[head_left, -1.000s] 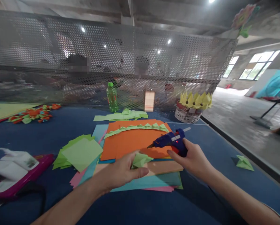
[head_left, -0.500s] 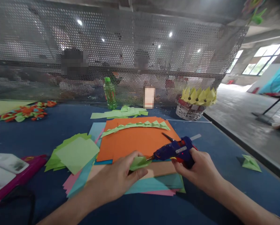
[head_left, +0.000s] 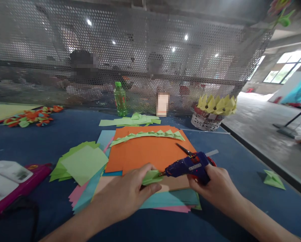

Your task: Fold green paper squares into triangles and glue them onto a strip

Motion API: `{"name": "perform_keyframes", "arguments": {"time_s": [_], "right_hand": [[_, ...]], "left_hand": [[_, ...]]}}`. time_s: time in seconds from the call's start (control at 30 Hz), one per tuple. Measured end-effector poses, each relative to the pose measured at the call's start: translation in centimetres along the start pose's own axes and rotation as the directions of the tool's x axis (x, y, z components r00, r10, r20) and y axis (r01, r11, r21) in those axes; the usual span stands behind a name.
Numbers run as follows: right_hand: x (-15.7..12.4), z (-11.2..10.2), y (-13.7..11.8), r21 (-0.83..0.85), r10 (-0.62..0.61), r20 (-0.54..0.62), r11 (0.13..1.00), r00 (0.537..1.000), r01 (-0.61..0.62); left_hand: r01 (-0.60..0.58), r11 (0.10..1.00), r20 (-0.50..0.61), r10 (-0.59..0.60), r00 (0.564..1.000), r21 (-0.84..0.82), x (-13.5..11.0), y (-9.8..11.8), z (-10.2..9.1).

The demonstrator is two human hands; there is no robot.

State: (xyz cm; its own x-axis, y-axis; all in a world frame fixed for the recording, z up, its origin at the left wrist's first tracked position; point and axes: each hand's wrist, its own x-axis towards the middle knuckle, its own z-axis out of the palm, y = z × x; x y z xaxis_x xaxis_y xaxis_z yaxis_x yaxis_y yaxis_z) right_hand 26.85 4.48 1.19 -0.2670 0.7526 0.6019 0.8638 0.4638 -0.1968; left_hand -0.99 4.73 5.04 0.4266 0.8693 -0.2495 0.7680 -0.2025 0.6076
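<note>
My left hand [head_left: 126, 193] pinches a small folded green paper piece [head_left: 151, 176] over the front edge of a stack of coloured sheets. A blue hot glue gun [head_left: 188, 165] is gripped in my right hand [head_left: 214, 188], and its nozzle touches the right side of the green piece. The top orange sheet [head_left: 150, 149] carries a chain of folded green triangles [head_left: 147, 135] along its far edge. Red-handled scissors [head_left: 188, 152] lie on the orange sheet just behind the glue gun.
A pile of green paper squares [head_left: 81, 162] lies left of the stack. A green bottle [head_left: 120, 99], a woven basket with yellow paper points [head_left: 210, 112], and green strips [head_left: 130, 121] stand at the back by a perforated metal screen. A magenta bag [head_left: 19, 185] is at left, a folded green piece [head_left: 273, 178] at right.
My right hand has brought the glue gun down and left, so its nozzle now meets the green piece in my left hand. The scissors behind it have come into sight.
</note>
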Motion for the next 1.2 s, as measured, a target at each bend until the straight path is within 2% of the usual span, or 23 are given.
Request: {"name": "perform_keyframes", "arguments": {"time_s": [0.2,0.37,0.57,0.73,0.87,1.2], "right_hand": [[-0.32,0.0,0.15,-0.029,0.013,0.009,1.0,1.0,-0.013],[-0.53,0.18,0.28,-0.055,0.004,0.002,0.998,1.0,-0.004],[-0.39,0.21,0.16,-0.069,-0.016,-0.012,0.998,1.0,0.015],[-0.41,0.11,0.23,-0.067,0.0,0.028,0.998,1.0,0.002],[-0.42,0.0,0.21,-0.085,0.032,0.056,0.996,0.998,-0.027],[-0.64,0.15,0.53,-0.108,0.067,0.089,0.993,0.994,-0.057]], "left_hand": [[0.047,0.999,0.019,-0.047,0.999,0.015,0.0,0.15,-0.07],[0.009,1.0,0.011,-0.009,1.0,0.005,-0.02,0.14,-0.07],[0.018,1.0,0.009,-0.018,1.0,0.009,-0.05,0.03,0.02],[0.02,0.999,-0.003,-0.02,1.0,0.024,-0.18,-0.08,-0.03],[0.072,0.997,0.029,-0.073,0.997,0.04,-0.22,0.02,-0.11],[0.043,0.999,-0.025,-0.043,0.999,-0.002,-0.11,-0.19,0.15]]}}
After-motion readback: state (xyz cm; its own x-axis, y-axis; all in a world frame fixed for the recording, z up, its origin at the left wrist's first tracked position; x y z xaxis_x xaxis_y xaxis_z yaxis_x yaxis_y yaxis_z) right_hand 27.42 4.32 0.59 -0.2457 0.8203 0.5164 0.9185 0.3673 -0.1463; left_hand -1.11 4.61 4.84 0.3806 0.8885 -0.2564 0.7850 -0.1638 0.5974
